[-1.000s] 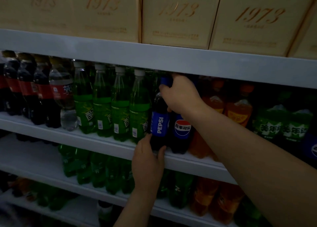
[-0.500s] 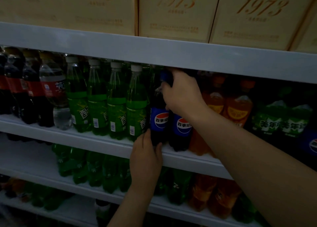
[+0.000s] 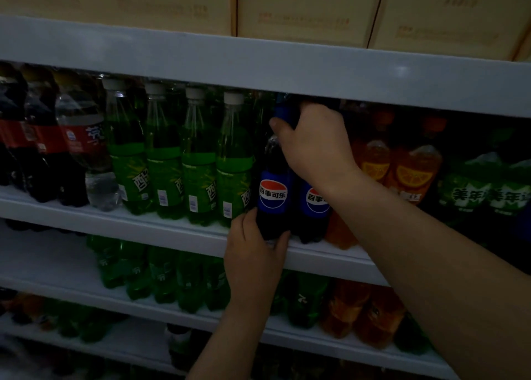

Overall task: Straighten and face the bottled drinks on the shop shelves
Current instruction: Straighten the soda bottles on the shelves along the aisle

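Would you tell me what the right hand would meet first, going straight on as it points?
The right hand would probably meet the nearest green bottle, left of the Pepsi bottle it grips.

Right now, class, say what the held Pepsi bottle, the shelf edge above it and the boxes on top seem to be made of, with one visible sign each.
Pepsi bottle: likely clear glossy plastic; highlights on its shoulder, dark drink showing through.
Shelf edge: probably painted metal, smooth pale grey, faint sheen; not certain.
Boxes: seemingly matt cream card, gold print, sharp corners.
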